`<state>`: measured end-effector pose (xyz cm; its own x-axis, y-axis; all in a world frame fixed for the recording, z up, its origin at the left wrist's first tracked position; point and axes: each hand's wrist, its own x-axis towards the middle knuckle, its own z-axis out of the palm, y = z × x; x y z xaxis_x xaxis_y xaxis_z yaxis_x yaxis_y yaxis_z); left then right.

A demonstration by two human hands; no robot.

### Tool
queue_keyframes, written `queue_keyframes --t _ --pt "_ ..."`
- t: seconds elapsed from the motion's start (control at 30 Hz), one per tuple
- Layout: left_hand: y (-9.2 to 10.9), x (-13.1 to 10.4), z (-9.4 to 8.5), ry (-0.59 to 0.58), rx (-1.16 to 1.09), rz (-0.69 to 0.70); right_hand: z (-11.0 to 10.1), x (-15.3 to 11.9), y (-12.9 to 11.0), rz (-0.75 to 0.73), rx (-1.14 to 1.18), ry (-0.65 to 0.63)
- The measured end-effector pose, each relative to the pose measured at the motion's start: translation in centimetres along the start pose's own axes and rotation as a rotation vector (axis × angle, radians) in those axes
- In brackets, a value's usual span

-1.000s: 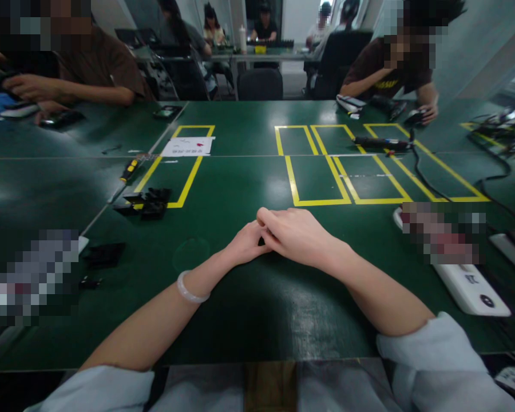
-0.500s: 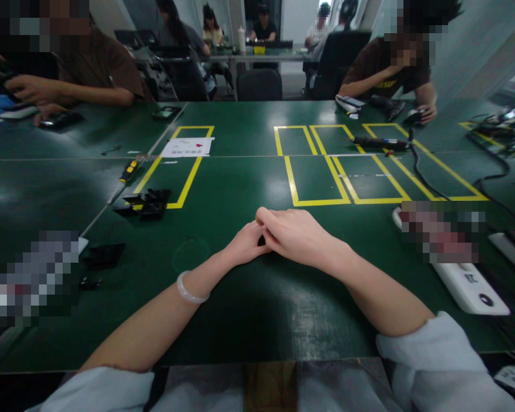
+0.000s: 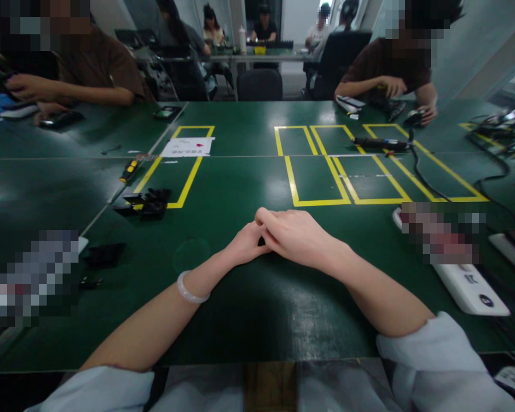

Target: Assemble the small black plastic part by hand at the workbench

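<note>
My left hand (image 3: 245, 242) and my right hand (image 3: 298, 233) rest together above the green table (image 3: 257, 309), folded into each other. The right hand lies over the left fingers, which it partly hides. Both are closed, and no object shows in either of them. A pale bracelet (image 3: 193, 288) circles my left wrist. Nearest on the left lie black plastic pieces (image 3: 152, 204). To the right, apart from my hands, is a long white device (image 3: 463, 289), its upper part blurred out.
Yellow tape outlines (image 3: 321, 202) mark the table. A yellow-black screwdriver (image 3: 129, 170) and a paper label (image 3: 187, 147) lie left. A black rod-shaped tool (image 3: 380, 143) with a cable lies right, near tangled cables (image 3: 504, 134). Co-workers sit opposite, one in a brown shirt (image 3: 360, 66).
My hands have not moved. The co-worker at the far right has lowered a hand from near the head towards the table.
</note>
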<state>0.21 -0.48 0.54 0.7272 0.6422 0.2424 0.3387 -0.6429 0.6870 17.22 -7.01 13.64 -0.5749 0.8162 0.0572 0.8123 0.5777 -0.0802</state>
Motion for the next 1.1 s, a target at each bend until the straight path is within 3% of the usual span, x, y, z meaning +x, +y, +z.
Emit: queue_keyframes --t 0.23,0.6,0.8,1.1 --pt "0.19 -0.25 0.07 -0.011 0.009 -0.072 0.14 0.22 0.12 -0.008 -0.045 -0.025" --pt "0.32 -0.02 -0.14 0.004 -0.001 -0.021 0.07 0.00 0.03 -0.023 0.014 0.021" --pt "0.14 -0.17 0.00 -0.020 -0.003 -0.087 0.23 0.31 0.16 -0.016 -0.042 -0.014" --pt "-0.40 -0.28 0.29 -0.004 0.015 -0.038 -0.14 0.12 0.02 -0.018 -0.020 -0.054"
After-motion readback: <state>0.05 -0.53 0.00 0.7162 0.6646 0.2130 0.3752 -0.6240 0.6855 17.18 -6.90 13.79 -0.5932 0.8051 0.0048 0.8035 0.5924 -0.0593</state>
